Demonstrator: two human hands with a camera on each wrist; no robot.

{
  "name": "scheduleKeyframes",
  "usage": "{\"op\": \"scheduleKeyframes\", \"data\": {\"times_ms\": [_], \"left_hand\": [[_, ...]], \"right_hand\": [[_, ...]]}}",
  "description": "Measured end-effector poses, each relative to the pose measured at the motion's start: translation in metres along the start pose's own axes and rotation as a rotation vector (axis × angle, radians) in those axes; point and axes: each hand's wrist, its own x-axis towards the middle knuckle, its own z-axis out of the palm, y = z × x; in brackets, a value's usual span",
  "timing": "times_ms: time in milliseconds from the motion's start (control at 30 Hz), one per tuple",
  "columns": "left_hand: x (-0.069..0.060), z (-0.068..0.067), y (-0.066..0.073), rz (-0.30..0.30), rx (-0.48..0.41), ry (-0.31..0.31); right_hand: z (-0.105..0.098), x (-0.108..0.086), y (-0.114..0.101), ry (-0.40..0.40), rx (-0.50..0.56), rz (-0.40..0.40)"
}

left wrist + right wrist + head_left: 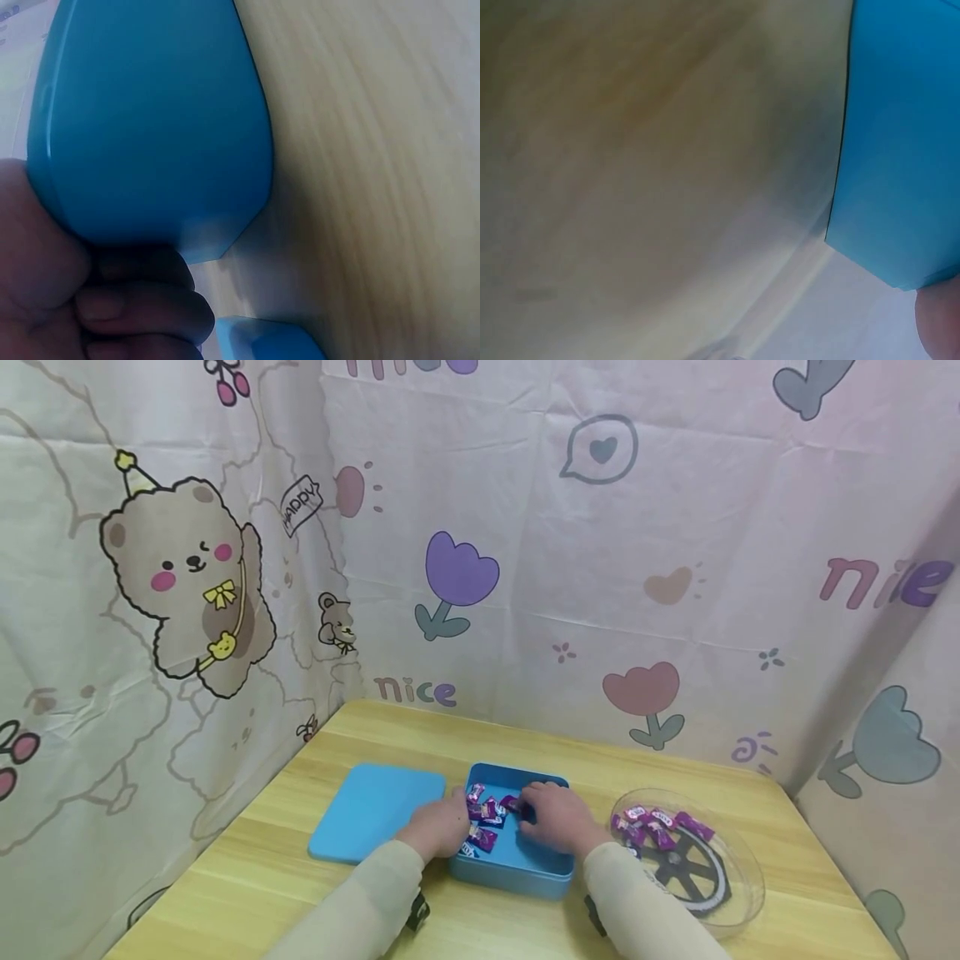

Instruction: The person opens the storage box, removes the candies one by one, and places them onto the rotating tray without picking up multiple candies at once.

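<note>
An uncovered blue box (513,878) stands on the table with several purple-wrapped candies (482,837) inside, mostly at its left. My left hand (442,825) grips the box's left wall; in the left wrist view its curled fingers (146,309) lie against the blue side (157,112). Over the right part of the box, my right hand (558,817) reaches in with bent fingers, their tips beside a purple candy (511,803); whether they pinch it is hidden. The right wrist view shows the box's outer side (900,150) and a bit of the hand (939,319).
A flat blue lid (375,810) lies left of the box. To the right, a round clear tray (752,881) holds several more purple candies (693,825) above a dark wheel-like pattern. Patterned cloth (525,610) hangs behind the table and at both sides.
</note>
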Motion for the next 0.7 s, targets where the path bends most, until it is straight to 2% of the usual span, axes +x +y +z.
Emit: {"op": "scheduleKeyframes", "data": {"times_ms": [167, 500, 700], "left_hand": [[0.0001, 0.001, -0.0017, 0.012, 0.01, 0.007], [0.001, 0.0027, -0.0029, 0.013, 0.017, 0.008], [0.0009, 0.0026, -0.0027, 0.002, -0.004, 0.006]], "right_hand": [[0.0016, -0.0012, 0.0003, 0.016, 0.017, -0.009], [0.0015, -0.0037, -0.0017, -0.029, -0.094, -0.07], [0.0012, -0.0011, -0.0004, 0.011, -0.061, -0.069]]}}
